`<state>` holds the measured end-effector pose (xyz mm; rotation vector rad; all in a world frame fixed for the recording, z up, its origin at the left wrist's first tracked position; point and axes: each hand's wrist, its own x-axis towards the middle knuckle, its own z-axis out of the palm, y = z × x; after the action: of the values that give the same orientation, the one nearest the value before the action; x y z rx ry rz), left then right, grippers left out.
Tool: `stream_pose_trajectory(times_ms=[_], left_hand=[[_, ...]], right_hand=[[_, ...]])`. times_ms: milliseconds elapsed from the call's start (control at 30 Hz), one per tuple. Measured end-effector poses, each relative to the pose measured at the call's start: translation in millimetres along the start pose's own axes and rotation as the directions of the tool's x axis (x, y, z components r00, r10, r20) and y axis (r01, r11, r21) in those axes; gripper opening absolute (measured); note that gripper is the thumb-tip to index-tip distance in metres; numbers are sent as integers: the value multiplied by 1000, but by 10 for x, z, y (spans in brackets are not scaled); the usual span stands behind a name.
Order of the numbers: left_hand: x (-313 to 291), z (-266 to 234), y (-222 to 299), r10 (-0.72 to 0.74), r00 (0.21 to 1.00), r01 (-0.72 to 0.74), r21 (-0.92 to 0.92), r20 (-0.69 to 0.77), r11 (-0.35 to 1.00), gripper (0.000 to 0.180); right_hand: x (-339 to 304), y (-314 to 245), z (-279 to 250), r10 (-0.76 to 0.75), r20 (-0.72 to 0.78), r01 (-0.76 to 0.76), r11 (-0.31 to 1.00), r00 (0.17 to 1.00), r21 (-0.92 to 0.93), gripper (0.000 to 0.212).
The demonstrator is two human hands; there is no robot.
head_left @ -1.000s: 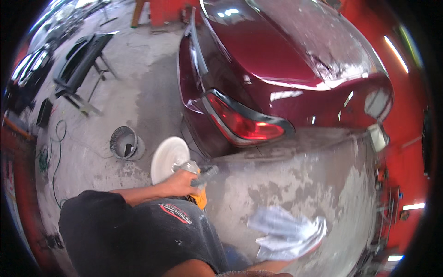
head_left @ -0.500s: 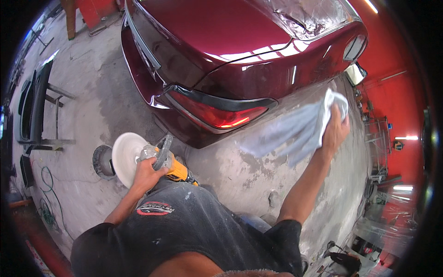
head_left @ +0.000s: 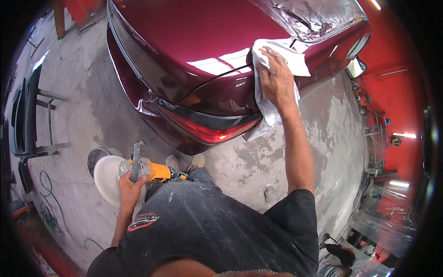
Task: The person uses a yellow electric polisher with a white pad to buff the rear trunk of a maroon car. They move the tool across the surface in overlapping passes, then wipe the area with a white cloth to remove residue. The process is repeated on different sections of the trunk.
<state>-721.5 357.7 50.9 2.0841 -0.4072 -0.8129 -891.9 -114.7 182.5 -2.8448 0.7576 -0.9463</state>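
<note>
My left hand (head_left: pixel 130 187) grips a yellow power polisher (head_left: pixel 159 173) by its dark side handle, held against my waist. Its round white pad (head_left: pixel 107 180) faces left, away from my body. With my right arm stretched forward, my right hand (head_left: pixel 279 85) presses a white cloth (head_left: pixel 299 64) onto the glossy dark red car (head_left: pixel 230 27). The cloth is draped over the body edge, just behind the red tail light (head_left: pixel 203 129), and hangs down beside it. Part of the cloth is hidden under the hand.
Clear plastic sheeting (head_left: pixel 314 21) covers the car's glass. A black car part (head_left: pixel 25 115) rests on a metal stand (head_left: pixel 50 111) at left. Behind the polisher pad stands a round container (head_left: pixel 98 157). A green hose (head_left: pixel 48 189) lies on the stained concrete floor (head_left: pixel 258 161); shelving lines the red right wall.
My right hand has swung the cloth left and forward onto the car, where it now touches the paint. The polisher in my left hand has shifted slightly left and down.
</note>
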Motion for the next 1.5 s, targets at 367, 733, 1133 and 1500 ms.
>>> stream_pose_trajectory(times_ms=[367, 733, 1133, 1500], left_hand=[[16, 410, 206, -42, 999, 39, 113, 26, 993, 27], [224, 471, 154, -60, 997, 55, 103, 44, 993, 25], [327, 348, 10, -49, 997, 47, 50, 53, 998, 25], [405, 306, -210, -68, 997, 66, 42, 35, 997, 23]], right_hand=[[258, 808, -289, 83, 43, -71, 971, 996, -229, 38], [356, 770, -162, -64, -41, 51, 963, 997, -264, 32], [286, 564, -262, 124, 111, -79, 936, 986, -342, 32], [446, 803, -375, 182, 140, -81, 843, 973, -531, 40]])
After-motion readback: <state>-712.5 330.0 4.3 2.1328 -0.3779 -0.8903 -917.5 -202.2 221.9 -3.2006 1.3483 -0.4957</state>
